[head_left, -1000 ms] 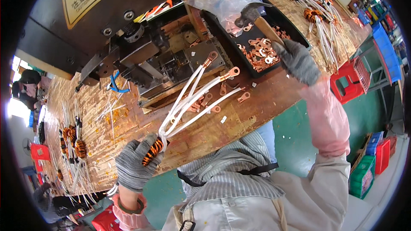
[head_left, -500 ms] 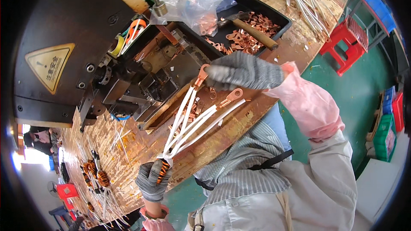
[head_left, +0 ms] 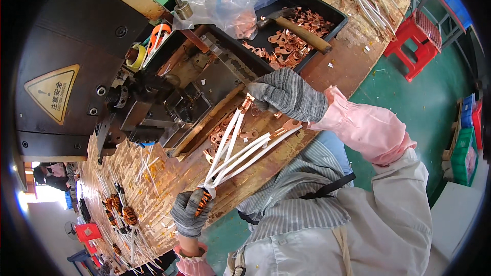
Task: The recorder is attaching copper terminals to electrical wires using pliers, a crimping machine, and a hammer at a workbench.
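Observation:
My left hand, in a grey knit glove, is closed round a coil wound in orange and black at the bench's near edge. Several white-sleeved leads fan up from the coil to the right. At the end of two leads is a copper cable lug, pinched by the gloved fingers of my right hand, which cover its ring end. A second copper lug sits on other leads, just below my right hand. One lead beside it lies apart, with its tip near that lug.
A dark press with a yellow warning triangle stands at the left, its tooling beside the leads. Behind my right hand, a black tray holds loose copper lugs, a hammer and a plastic bag. More wound coils lie left.
The view has shifted slightly. My right hand's fingers now cover the lug's ring end, which showed before. My left hand still holds the coil.

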Action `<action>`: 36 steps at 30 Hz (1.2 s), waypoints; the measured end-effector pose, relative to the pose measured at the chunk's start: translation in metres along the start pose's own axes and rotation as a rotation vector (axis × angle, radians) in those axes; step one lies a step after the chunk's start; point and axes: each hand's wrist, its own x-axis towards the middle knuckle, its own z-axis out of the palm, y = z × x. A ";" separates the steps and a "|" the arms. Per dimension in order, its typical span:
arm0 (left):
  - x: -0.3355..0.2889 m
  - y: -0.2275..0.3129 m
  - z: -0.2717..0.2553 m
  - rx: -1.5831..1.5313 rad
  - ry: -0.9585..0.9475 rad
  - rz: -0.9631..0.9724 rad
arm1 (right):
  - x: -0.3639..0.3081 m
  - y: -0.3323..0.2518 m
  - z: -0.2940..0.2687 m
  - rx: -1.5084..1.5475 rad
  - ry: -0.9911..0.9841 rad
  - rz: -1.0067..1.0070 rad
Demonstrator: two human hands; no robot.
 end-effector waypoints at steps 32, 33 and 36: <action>0.020 -0.011 -0.004 0.069 -0.180 0.073 | 0.005 0.015 -0.002 0.456 -0.198 0.084; 0.021 -0.011 -0.005 0.066 -0.198 0.069 | 0.006 0.012 -0.003 0.434 -0.220 0.110; 0.023 -0.011 -0.006 0.054 -0.229 0.068 | 0.011 0.012 -0.007 0.328 -0.280 0.111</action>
